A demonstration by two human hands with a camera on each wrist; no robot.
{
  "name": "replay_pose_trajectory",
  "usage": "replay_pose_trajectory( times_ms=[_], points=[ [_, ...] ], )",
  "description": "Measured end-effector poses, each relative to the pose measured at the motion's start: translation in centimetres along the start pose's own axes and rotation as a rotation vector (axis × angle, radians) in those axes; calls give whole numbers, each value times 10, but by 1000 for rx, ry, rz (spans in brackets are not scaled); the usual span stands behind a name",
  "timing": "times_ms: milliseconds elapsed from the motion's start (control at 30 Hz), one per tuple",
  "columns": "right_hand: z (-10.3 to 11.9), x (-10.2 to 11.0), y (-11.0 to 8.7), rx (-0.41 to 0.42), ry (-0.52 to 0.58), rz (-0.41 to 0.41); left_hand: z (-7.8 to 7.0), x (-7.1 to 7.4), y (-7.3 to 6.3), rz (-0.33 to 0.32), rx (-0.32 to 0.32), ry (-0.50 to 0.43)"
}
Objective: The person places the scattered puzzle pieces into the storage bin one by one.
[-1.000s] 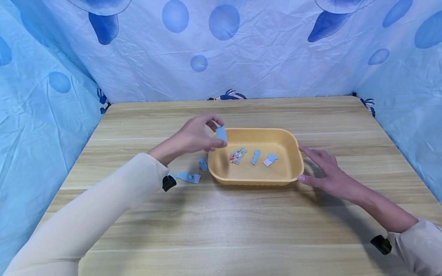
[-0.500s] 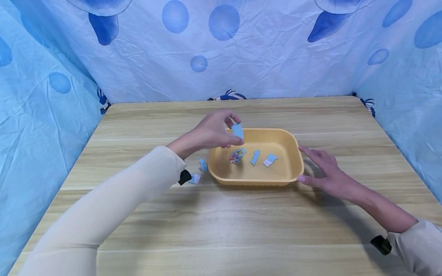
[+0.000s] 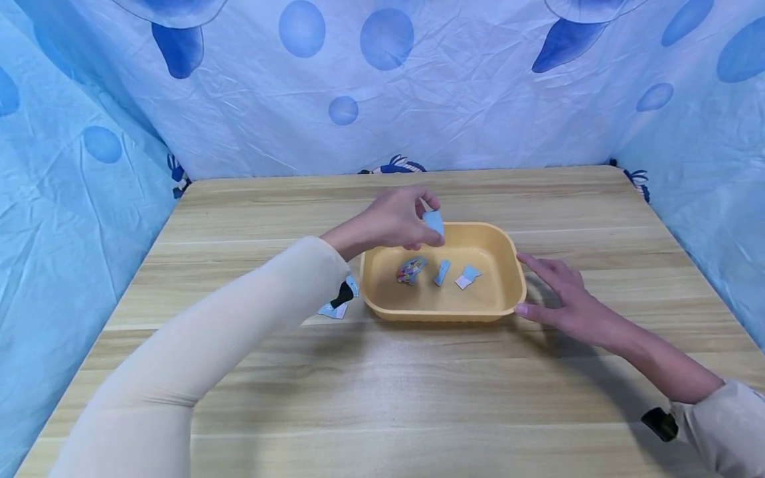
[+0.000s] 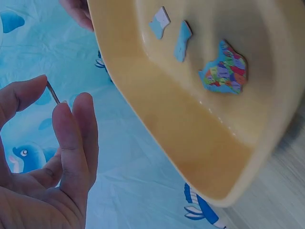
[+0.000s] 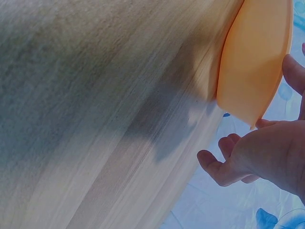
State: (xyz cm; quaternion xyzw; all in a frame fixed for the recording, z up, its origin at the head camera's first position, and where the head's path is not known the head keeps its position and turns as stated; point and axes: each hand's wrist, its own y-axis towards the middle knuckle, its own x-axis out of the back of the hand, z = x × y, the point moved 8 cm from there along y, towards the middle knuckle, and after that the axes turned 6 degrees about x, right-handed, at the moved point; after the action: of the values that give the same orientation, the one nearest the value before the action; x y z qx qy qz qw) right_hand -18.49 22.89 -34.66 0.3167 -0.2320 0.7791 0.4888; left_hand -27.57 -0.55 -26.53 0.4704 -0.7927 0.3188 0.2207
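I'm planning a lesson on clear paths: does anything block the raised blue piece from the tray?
Nothing visible does: the left hand holds the blue piece in open air, and the tray is open-topped.

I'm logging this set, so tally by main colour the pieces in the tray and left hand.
Blue: 2, narrow piece in tray, held piece in left hand
Blue-and-white piece: 1
Multicoloured piece: 1
Total: 4

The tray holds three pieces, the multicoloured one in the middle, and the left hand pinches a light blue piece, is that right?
Not quite: the head view shows the multicoloured piece leftmost of the three in the tray, with the narrow blue piece in the middle. The left hand does pinch a light blue piece.
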Motion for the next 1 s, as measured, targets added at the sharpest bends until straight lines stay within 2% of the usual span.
replay_pose_trajectory(
  times_ms=[333,533,700,1000],
  points=[
    [-2,-1,1,-14,9,15,-13,-16,16,77,10,-35],
    [-3,-1,1,-24,9,26,-18,-27,23,107,11,0],
    [-3,-1,1,-32,12,33,-21,-37,31,120,42,43],
    [-2,0,1,5,13,13,-27,-58,40,174,50,108]
  ],
)
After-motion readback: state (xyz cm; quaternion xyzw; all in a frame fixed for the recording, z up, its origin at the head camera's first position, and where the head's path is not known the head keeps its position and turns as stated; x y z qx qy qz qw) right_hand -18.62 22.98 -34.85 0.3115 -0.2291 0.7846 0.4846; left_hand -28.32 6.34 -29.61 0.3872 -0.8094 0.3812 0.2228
